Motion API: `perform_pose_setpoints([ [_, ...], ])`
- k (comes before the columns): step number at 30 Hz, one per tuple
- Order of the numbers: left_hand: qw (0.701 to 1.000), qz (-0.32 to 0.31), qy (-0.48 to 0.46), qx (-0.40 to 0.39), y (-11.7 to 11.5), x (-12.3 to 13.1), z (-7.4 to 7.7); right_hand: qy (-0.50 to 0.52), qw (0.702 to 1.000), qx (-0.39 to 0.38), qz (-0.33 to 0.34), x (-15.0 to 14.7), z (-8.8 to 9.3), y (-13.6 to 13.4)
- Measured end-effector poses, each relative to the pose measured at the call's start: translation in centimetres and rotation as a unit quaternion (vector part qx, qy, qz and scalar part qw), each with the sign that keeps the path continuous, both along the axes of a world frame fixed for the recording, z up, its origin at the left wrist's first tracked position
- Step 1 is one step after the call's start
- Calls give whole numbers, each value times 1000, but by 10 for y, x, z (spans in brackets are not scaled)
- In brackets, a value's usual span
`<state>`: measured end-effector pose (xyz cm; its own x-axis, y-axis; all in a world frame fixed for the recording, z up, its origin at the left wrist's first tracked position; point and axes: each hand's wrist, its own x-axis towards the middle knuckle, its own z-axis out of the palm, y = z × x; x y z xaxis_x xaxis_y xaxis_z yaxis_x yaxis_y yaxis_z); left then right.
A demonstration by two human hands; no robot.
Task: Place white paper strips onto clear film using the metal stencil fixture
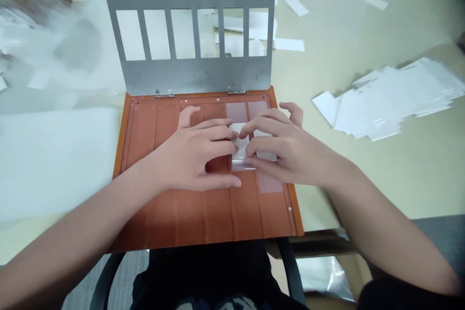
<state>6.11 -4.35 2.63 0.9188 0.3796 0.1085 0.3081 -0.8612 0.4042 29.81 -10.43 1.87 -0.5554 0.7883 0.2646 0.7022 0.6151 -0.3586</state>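
My left hand [192,151] and my right hand [286,147] lie close together on an orange hinged plate [207,215], with their fingertips meeting at a small white glossy strip [240,147]. Both hands seem to grip this strip, and my fingers hide much of it. A second white piece [263,138] lies under my right fingers. Pale pink rectangular patches [236,112] sit in the plate's grooved surface, and another [269,182] shows below my right hand. A grey metal plate with a row of slots [192,75] stands hinged to the plate's far edge.
A loose stack of white sheets [392,99] lies on the beige table [341,58] to the right, with scattered white strips [288,44] beyond the slotted plate. A blurred white sheet [54,155] lies left. Chair arms [290,271] flank my lap.
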Motion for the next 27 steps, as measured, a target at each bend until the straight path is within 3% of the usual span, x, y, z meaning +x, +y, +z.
perform_pose_setpoints([
  [13, 999, 33, 5, -11, 1, -1, -2, -28, 994, 80, -76, -5, -17, 5],
  [18, 998, 23, 6, 61, -3, -4, -8, -13, 994, 53, -92, -7, -17, 6],
  [23, 977, 19, -31, 208, -16, -6, -3, -17, 995, 53, -87, -9, -12, 6],
  [27, 972, -58, -13, 226, -34, -5, 2, -18, 995, 42, -86, -9, -10, 6],
])
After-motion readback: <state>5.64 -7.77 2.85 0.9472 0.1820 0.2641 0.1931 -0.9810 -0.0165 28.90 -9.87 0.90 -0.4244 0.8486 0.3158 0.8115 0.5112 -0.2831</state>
